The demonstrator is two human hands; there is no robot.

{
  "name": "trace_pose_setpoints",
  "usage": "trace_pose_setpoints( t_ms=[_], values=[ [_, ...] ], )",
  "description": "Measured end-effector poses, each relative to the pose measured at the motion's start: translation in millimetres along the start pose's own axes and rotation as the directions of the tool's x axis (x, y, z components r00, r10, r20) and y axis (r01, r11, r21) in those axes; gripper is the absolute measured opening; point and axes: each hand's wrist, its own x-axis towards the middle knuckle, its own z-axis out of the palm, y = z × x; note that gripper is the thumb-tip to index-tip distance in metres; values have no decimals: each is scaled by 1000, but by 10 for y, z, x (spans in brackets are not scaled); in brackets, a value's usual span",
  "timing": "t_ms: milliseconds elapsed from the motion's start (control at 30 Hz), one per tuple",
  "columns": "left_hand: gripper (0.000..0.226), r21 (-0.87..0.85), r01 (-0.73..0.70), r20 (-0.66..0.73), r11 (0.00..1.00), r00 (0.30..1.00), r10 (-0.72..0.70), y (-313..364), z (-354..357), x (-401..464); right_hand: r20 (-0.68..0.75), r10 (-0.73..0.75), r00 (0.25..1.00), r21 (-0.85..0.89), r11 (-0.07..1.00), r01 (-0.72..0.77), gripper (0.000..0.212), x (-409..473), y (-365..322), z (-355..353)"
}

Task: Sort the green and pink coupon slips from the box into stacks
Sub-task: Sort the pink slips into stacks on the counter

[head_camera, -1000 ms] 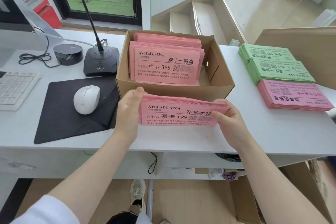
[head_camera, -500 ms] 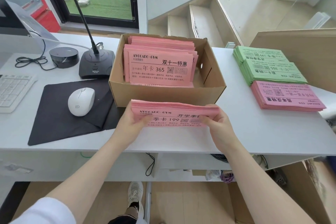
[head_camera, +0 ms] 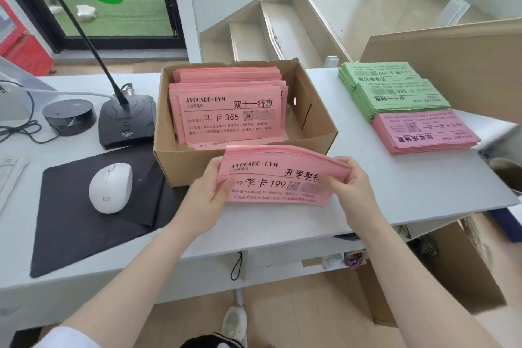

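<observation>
A thick bundle of pink coupon slips (head_camera: 278, 178) stands tilted on its lower edge on the white desk, just in front of the cardboard box (head_camera: 316, 121). My left hand (head_camera: 210, 195) grips its left end and my right hand (head_camera: 346, 186) grips its right end, thumb over the front face. More pink slips (head_camera: 228, 110) lie inside the box. At the right of the desk sits a green stack (head_camera: 392, 90), with a sorted pink stack (head_camera: 423, 131) in front of it.
A white mouse (head_camera: 110, 186) lies on a black mat (head_camera: 84, 215) to the left. Behind it are a microphone base (head_camera: 127, 121) and a round black device (head_camera: 68, 116). A large cardboard sheet (head_camera: 452, 65) leans at far right. The desk edge (head_camera: 254, 243) is near me.
The bundle has shifted slightly right and tilted more upright, its top edge now bowed. Both hands keep their hold on its ends.
</observation>
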Motion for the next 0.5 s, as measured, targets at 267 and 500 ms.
trace_pose_setpoints(
  t_ms=[267, 500],
  values=[
    [35, 162, -336, 216, 928, 930, 299, 766, 132, 515, -20, -422, 906, -646, 697, 311, 57, -87, -410, -332],
    [32, 220, -486, 292, 846, 860, 418, 1293, 730, 861, 52, -498, 865, -725, 577, 376, 19, -38, -722, -687]
  ],
)
